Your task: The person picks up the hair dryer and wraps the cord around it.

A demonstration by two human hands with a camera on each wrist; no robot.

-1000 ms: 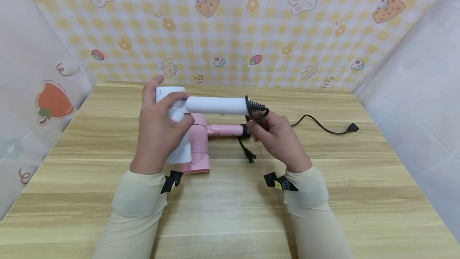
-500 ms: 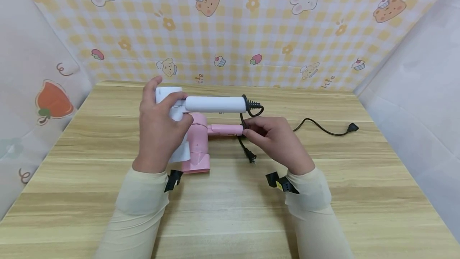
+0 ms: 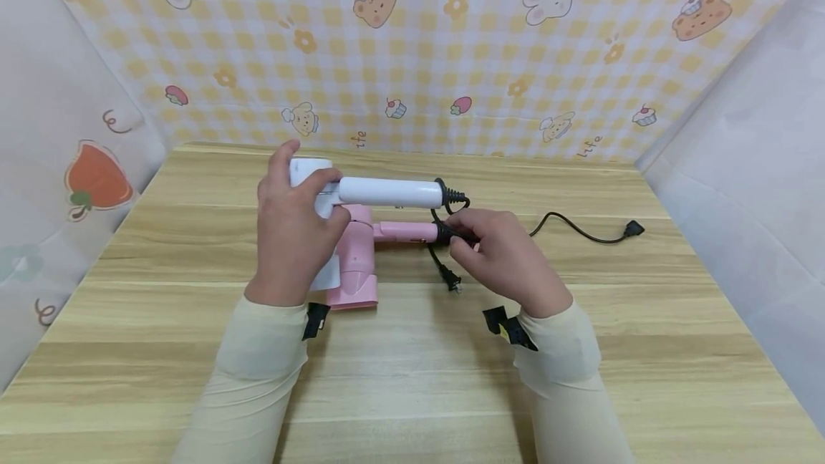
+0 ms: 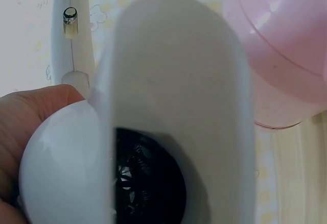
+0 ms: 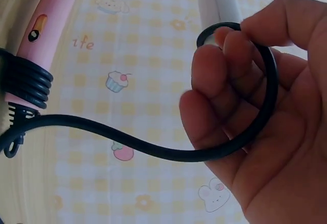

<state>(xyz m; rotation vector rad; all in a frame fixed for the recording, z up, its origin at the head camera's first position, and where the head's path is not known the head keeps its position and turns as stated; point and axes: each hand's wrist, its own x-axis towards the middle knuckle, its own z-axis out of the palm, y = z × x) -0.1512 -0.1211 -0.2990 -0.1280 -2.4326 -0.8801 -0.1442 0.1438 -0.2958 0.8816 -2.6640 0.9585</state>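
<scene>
Left of centre, the left hand [image 3: 293, 238] is gripping the white hair dryer [image 3: 389, 192], its handle pointing right. Just below that handle, a pink hair dryer [image 3: 356, 256] is lying on the wooden table [image 3: 412, 392]. Right of centre, the right hand [image 3: 509, 253] is curling around a black cord [image 5: 148, 150], its exact pinch seeming partly hidden. Farther right, a black plug [image 3: 634, 228] is resting.

white dryer [image 3: 390, 192]: body partly behind left hand [image 3: 293, 231] | pink dryer [image 4: 288, 45]: cropped in left-wrist view
</scene>
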